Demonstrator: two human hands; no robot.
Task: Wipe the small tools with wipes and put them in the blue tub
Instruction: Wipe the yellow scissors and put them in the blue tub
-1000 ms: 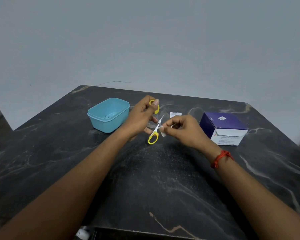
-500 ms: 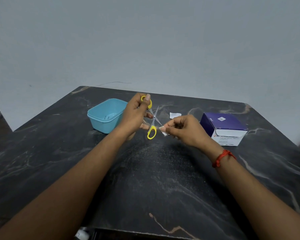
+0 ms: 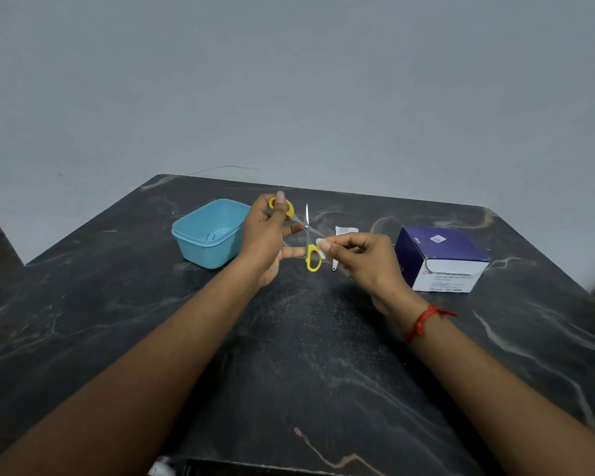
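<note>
The worktop point(image 3: 306, 355) is black stone veined with pale grey and a few tan streaks. The tub point(image 3: 210, 235) is light blue all over. The scissors point(image 3: 306, 235) have bright yellow loop handles and silver blades. The wipe point(image 3: 323, 249) is white. The box point(image 3: 440, 259) is deep purple on top with a white front bearing small print. A red thread band point(image 3: 423, 321) circles one wrist. The wall point(image 3: 289, 80) is plain pale grey-blue.
</note>
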